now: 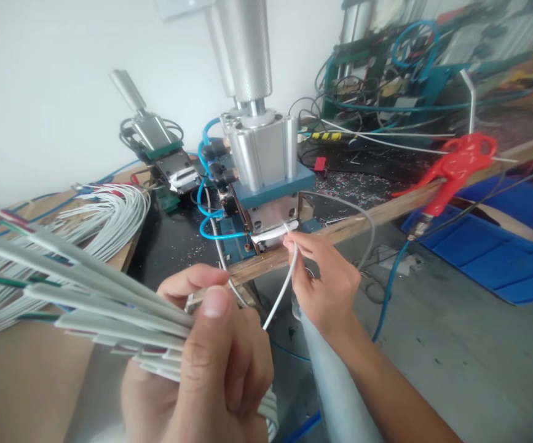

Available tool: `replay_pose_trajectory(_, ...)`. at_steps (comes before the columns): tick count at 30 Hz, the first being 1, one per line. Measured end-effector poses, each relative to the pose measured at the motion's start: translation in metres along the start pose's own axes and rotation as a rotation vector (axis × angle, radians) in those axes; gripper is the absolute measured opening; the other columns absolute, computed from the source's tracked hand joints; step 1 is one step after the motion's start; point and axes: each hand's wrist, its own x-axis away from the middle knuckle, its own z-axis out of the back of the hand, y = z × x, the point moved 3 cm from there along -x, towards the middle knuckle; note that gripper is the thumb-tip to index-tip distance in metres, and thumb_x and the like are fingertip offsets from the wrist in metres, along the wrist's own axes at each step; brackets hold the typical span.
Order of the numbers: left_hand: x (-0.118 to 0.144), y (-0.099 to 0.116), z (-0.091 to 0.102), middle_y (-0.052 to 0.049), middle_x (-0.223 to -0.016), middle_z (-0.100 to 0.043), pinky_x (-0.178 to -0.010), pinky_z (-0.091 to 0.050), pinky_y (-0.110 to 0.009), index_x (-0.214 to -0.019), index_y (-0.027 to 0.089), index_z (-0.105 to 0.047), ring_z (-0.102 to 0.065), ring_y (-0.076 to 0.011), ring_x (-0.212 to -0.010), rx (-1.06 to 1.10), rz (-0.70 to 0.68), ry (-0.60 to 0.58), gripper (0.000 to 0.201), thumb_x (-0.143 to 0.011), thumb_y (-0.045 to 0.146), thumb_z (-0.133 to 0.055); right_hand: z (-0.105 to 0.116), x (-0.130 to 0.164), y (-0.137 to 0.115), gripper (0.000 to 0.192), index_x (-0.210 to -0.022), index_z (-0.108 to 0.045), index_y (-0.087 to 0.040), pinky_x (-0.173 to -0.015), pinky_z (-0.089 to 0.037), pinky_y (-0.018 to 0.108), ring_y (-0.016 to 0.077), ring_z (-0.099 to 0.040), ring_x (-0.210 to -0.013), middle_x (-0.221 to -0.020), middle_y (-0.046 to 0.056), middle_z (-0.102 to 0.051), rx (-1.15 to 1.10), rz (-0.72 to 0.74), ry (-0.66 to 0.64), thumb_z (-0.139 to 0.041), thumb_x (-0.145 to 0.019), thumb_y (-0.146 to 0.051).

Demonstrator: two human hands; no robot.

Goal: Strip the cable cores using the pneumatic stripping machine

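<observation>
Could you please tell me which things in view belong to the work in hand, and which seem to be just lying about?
Seemingly in the work:
bundle of white cables, in the left hand
single white cable, in the right hand
pneumatic machine, by the right fingertips

Apparently lying about:
red air blow gun
blue tray
small red block

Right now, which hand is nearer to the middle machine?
Right. The right hand holds one cable at the lower front of the middle machine; the left hand grips a bundle nearer the camera, apart from the machine.
</observation>
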Motion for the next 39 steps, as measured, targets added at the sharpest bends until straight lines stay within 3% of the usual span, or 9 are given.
replay_pose_trajectory(3,-0.004,-0.004,0.007,0.009,-0.044,-0.026,-0.036,-0.012,-0.016,-0.081,0.02,-0.067,-0.011,-0.0062,-0.038,0.004,0.036,-0.005,0.022,-0.096,0.013,-0.054,0.002,0.004,-0.003,0.024,-0.114,-0.07,-0.018,-0.081,-0.064,0.028,0.019,-0.077,-0.093,-0.101,0.008,-0.079,-0.028,-0.001,0.007,-0.063,-0.097,-0.003)
replay_pose_trajectory(5,-0.006,-0.009,0.013,0.009,-0.043,-0.029,-0.034,-0.02,-0.013,-0.082,0.02,-0.069,-0.016,-0.0056,-0.036,0.001,0.048,-0.085,0.014,-0.093,0.016,-0.061,0.008,0.009,-0.008,0.026,-0.116,-0.071,-0.019,-0.081,-0.064,0.029,0.0192,-0.078,-0.093,-0.102,0.008,-0.079,-0.061,-0.011,0.013,-0.064,-0.096,-0.002)
replay_pose_trajectory(9,-0.007,-0.033,0.029,0.009,-0.047,-0.033,-0.038,-0.022,-0.012,-0.092,0.02,-0.074,-0.02,-0.0045,-0.04,-0.077,0.178,-0.21,0.009,-0.087,0.027,-0.077,0.038,0.023,-0.028,0.037,-0.121,-0.072,-0.017,-0.076,-0.066,0.03,0.021,-0.079,-0.091,-0.104,0.008,-0.08,-0.116,-0.025,0.042,-0.067,-0.09,0.003)
replay_pose_trajectory(15,0.008,-0.062,0.046,-0.002,-0.074,-0.052,-0.044,-0.031,-0.014,-0.09,0.017,-0.083,-0.041,-0.0075,-0.054,-0.153,0.293,-0.298,0.027,-0.078,0.04,-0.091,0.075,0.033,-0.057,0.046,-0.135,-0.065,-0.025,-0.075,-0.07,0.029,0.0212,-0.081,-0.091,-0.103,0.004,-0.081,-0.208,0.077,-0.21,-0.065,-0.095,-0.004)
replay_pose_trajectory(19,0.017,-0.059,0.048,0.0,-0.081,-0.052,-0.042,-0.027,-0.014,-0.079,0.021,-0.084,-0.038,-0.0028,-0.05,-0.058,0.3,-0.29,0.024,-0.071,0.039,-0.097,0.078,0.041,-0.063,0.046,-0.137,-0.065,-0.024,-0.072,-0.07,0.029,0.0206,-0.081,-0.084,-0.099,0.004,-0.082,-0.236,0.042,-0.177,-0.064,-0.096,-0.003)
replay_pose_trajectory(24,0.021,-0.052,0.05,0.0,-0.076,-0.053,-0.044,-0.03,-0.014,-0.074,0.019,-0.084,-0.043,-0.0059,-0.055,-0.08,0.262,-0.238,0.029,-0.062,0.038,-0.101,0.076,0.043,-0.071,0.048,-0.137,-0.067,-0.024,-0.069,-0.07,0.029,0.0203,-0.08,-0.083,-0.099,0.003,-0.082,-0.282,0.043,-0.113,-0.064,-0.095,-0.002)
replay_pose_trajectory(31,0.024,-0.057,0.063,0.006,-0.052,-0.034,-0.038,-0.015,-0.019,-0.078,0.016,-0.076,-0.021,-0.0063,-0.043,-0.133,0.257,-0.226,0.035,-0.077,0.049,-0.089,0.079,0.043,-0.078,0.042,-0.13,-0.07,-0.018,-0.079,-0.069,0.029,0.0176,-0.079,-0.096,-0.102,0.003,-0.081,-0.36,0.046,-0.088,-0.058,-0.097,0.004)
replay_pose_trajectory(35,0.02,-0.052,0.061,0.008,-0.049,-0.032,-0.042,-0.016,-0.017,-0.07,0.015,-0.068,-0.02,-0.0045,-0.044,-0.049,0.318,-0.231,0.033,-0.082,0.04,-0.086,0.082,0.058,-0.084,0.048,-0.134,-0.068,-0.017,-0.081,-0.071,0.036,0.0218,-0.078,-0.1,-0.11,0.007,-0.08,-0.373,0.065,-0.123,-0.058,-0.093,0.006)
replay_pose_trajectory(39,0.007,-0.038,0.063,0.008,-0.047,-0.038,-0.042,-0.018,-0.018,-0.077,0.018,-0.066,-0.022,-0.0057,-0.042,0.052,0.192,-0.134,0.019,-0.094,0.022,-0.072,0.089,0.075,-0.087,0.053,-0.135,-0.068,-0.022,-0.078,-0.072,0.039,0.022,-0.08,-0.092,-0.104,0.001,-0.081,-0.35,-0.037,-0.098,-0.058,-0.092,0.006)
